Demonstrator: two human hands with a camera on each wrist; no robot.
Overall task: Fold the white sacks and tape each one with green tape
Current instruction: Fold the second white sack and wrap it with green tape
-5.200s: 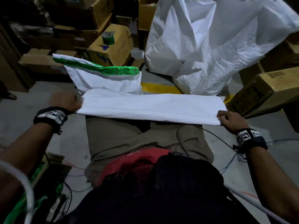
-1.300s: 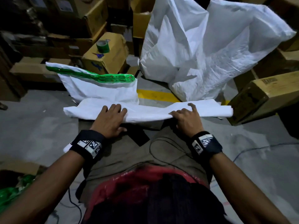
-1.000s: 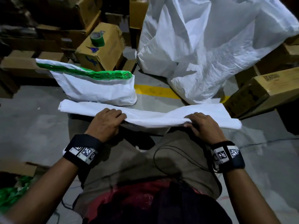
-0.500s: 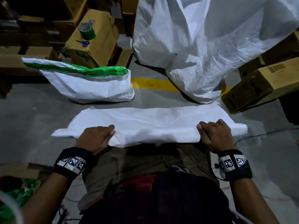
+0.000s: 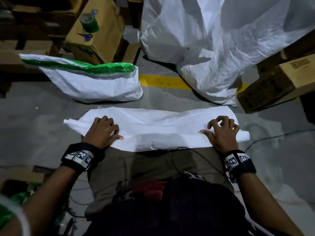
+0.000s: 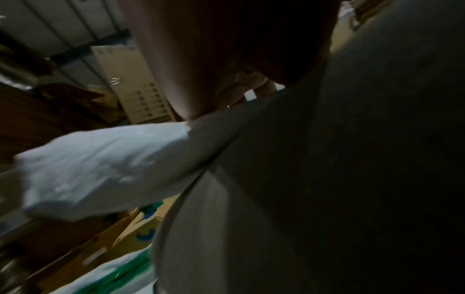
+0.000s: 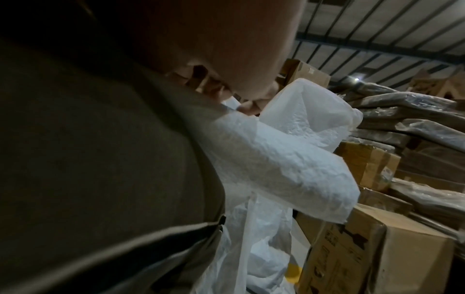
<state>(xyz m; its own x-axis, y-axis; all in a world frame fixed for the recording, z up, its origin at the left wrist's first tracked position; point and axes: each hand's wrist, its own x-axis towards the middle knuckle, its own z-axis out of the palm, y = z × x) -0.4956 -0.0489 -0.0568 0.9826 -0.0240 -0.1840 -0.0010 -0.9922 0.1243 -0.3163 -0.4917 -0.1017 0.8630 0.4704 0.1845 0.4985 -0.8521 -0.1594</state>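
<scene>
Folding is the step in hand: the white sack (image 5: 162,128) lies as a long, creased band across the person's knees. The left hand (image 5: 102,132) presses it with fingers curled; the right hand (image 5: 221,132) claws at its top layer. Next, I judge, another fold, then the green tape roll (image 5: 89,23).

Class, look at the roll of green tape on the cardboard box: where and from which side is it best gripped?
Grip the green tape roll by its rim, coming from above: it stands on a flat face on the cardboard box with its open core facing up, so fingers could hook inside and the thumb outside.
</scene>
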